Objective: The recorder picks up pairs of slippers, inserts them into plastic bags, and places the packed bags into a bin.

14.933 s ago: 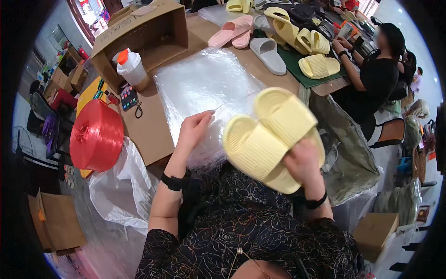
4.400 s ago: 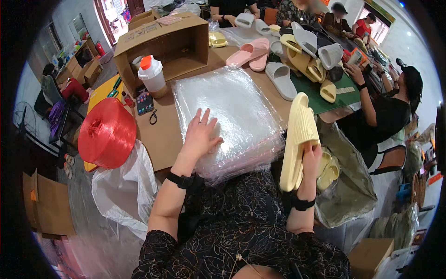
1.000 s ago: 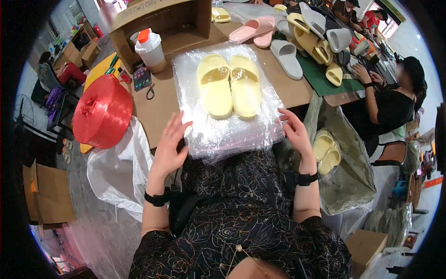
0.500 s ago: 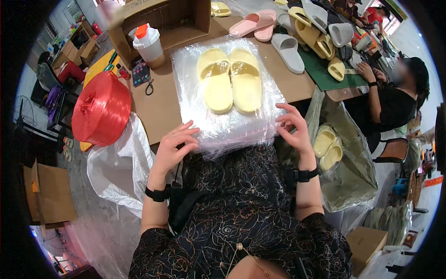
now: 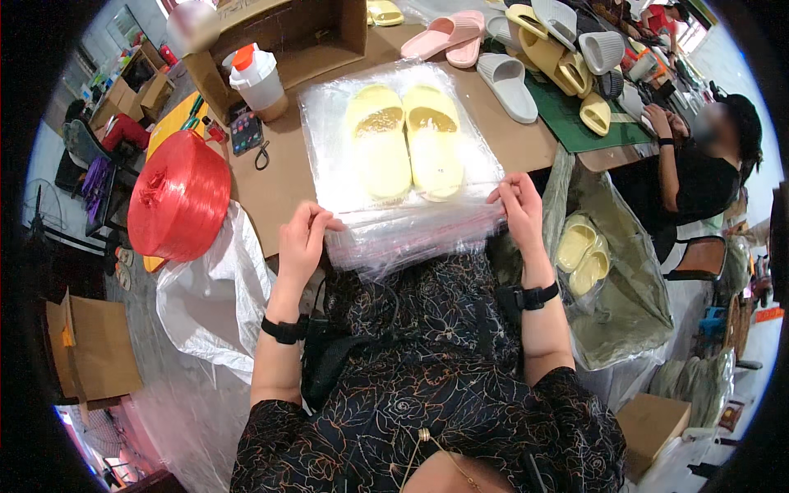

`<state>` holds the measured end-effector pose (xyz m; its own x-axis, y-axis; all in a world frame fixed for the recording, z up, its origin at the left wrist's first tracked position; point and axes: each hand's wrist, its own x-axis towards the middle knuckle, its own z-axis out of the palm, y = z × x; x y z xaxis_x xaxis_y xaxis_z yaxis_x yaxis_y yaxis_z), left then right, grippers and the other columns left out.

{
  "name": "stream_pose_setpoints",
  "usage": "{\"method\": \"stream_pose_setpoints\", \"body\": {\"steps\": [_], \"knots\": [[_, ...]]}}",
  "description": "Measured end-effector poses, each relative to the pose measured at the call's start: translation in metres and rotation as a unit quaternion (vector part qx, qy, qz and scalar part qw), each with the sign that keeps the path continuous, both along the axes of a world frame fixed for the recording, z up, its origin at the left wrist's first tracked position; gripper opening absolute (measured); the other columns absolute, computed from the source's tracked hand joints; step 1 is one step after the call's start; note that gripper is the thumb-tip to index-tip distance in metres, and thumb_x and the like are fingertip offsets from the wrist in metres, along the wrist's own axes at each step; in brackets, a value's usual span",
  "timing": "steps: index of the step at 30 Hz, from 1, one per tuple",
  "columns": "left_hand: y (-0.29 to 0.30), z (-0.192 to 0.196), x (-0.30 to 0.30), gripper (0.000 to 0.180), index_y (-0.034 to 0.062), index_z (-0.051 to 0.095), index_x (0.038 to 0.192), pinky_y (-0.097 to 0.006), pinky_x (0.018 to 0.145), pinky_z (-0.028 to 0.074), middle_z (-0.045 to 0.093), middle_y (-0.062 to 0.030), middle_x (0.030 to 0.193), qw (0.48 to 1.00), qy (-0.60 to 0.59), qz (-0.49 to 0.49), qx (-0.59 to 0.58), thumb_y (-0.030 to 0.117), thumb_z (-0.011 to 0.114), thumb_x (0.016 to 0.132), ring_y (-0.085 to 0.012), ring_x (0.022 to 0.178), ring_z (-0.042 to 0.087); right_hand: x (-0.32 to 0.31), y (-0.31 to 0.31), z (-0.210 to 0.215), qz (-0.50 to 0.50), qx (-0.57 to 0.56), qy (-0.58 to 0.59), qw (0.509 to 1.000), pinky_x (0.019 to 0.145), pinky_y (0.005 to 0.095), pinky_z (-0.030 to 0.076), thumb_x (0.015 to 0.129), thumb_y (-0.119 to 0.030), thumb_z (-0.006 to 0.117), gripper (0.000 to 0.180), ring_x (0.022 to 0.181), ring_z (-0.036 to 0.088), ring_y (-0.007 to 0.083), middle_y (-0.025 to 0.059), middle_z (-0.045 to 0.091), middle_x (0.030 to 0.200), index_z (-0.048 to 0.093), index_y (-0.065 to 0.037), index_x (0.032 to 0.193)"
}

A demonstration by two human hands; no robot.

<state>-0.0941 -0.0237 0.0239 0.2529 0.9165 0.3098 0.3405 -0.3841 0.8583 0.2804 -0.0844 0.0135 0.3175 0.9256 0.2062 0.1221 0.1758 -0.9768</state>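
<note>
A pair of pale yellow slide slippers point(image 5: 436, 156) lies side by side inside a clear plastic bag point(image 5: 327, 152) at the table's near edge. Beneath it is a stack of more clear bags point(image 5: 403, 246), whose near edges hang over toward my lap. My left hand point(image 5: 302, 237) pinches the left corner of the bag's near edge between thumb and fingers. At the opposite corner, my right hand point(image 5: 521, 212) is closed on the same edge, which is drawn fairly straight between both hands.
Pink slippers point(image 5: 444, 37), a grey slipper point(image 5: 507, 86) and a slipper pile point(image 5: 559, 62) lie beyond. On the left are a red twine roll point(image 5: 179, 197), bottle point(image 5: 259, 82), phone point(image 5: 246, 133) and cardboard box point(image 5: 288, 45). An open sack point(image 5: 625, 271) hangs right, near a seated person point(image 5: 699, 172).
Both hands have gone from loosely spread fingers to pinching the bag's near corners. The near edge of the bag is now lifted and pulled straight.
</note>
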Motion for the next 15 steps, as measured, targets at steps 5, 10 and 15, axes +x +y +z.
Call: {"method": "stream_pose_setpoints", "body": {"steps": [5,10,15], "knots": [[0.019,0.009,0.021,0.017,0.0007,0.057,0.089,-0.029,0.054,0.046,0.065,-0.0082,0.061,0.998,-0.019,0.052,0.009,0.015,0.057,0.099,-0.0143,0.055,0.064,-0.001,0.024,0.001,-0.114,0.023,-0.113,0.987,0.056,0.0266,0.044,0.096,-0.015,0.061,0.013,0.059,0.058,0.0108,0.0064,0.067,0.071,0.060,-0.003,0.093],[0.034,-0.005,0.024,0.020,0.0006,0.058,0.089,-0.031,0.052,0.045,0.060,-0.0071,0.058,0.995,0.031,0.093,-0.028,0.018,0.059,0.098,-0.0151,0.051,0.059,-0.005,0.044,-0.010,-0.183,0.005,-0.281,0.942,0.056,0.0346,0.047,0.091,-0.019,0.066,0.015,0.057,0.062,0.0229,0.0100,0.065,0.067,0.062,-0.005,0.093],[0.026,-0.008,0.015,0.016,0.0001,0.061,0.089,-0.028,0.056,0.047,0.062,-0.0037,0.064,0.999,-0.012,0.030,-0.033,0.015,0.065,0.094,-0.0114,0.059,0.061,0.007,0.044,-0.020,-0.150,-0.044,-0.234,0.960,0.054,0.0335,0.044,0.089,-0.020,0.067,0.017,0.053,0.058,0.0197,0.0094,0.063,0.063,0.063,-0.004,0.095]]}}
